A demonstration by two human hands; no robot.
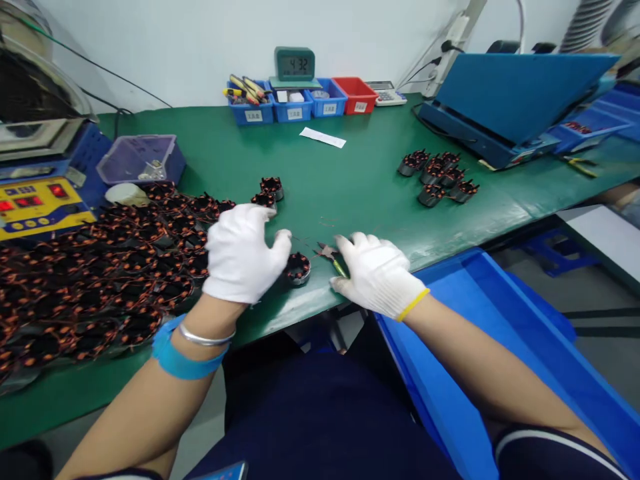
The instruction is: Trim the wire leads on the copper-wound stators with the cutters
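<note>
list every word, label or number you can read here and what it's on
"4:32" on the digital clock; its lower line is too small.
Labels on the blue bins and red bin: too small.
Red displays on the yellow control panel: too blurred.
Calculator markings: too small.

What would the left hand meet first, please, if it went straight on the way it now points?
Most likely the nearer wound ring, just ahead of the left hand, with another ring close behind it. The hand partly overlaps the nearer one in view, so whether they already touch is unclear.
</note>
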